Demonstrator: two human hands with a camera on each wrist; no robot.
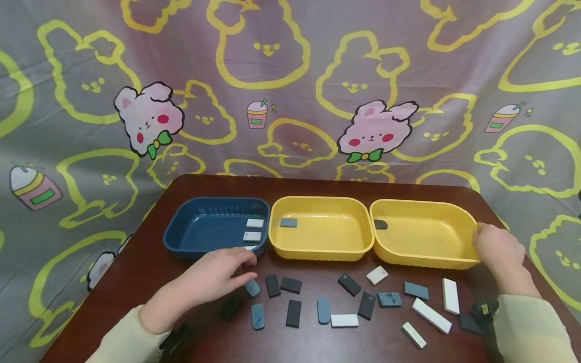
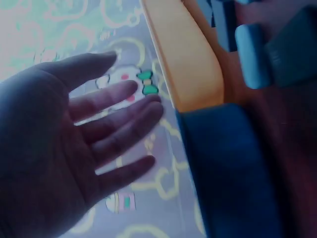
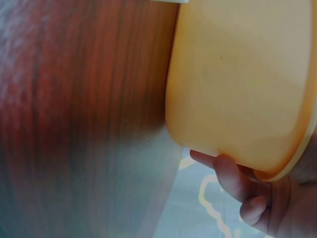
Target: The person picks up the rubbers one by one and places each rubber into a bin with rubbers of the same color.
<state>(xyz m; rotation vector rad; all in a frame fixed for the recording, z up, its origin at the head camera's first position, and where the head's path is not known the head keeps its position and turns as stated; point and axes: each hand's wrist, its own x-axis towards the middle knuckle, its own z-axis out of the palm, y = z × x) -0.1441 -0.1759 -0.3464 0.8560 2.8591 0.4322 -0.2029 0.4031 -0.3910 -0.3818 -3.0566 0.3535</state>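
My left hand [image 1: 211, 277] hovers at the near right corner of the blue basin [image 1: 213, 200], thumb and fingers apart. In the left wrist view its fingers are spread, with nothing between them. White blocks [image 1: 252, 236] lie inside that basin, one partly covered by the hand. A blue-grey block [image 1: 251, 288] is just below the left fingers. At the far right, my right hand [image 1: 501, 249] grips the end rim of the right yellow basin [image 1: 426, 261]. In the right wrist view the fingers [image 3: 230, 173] curl against the basin's outer wall; the thumb is hidden.
Between these basins stands another yellow basin [image 1: 321, 255] with one blue-grey block [image 1: 288, 222] inside. The right one contains a black piece [image 1: 381, 224]. Several black, white and blue-grey blocks [image 1: 345, 320] are scattered over the brown table [image 1: 218, 343]. A patterned curtain [image 1: 290, 101] hangs behind.
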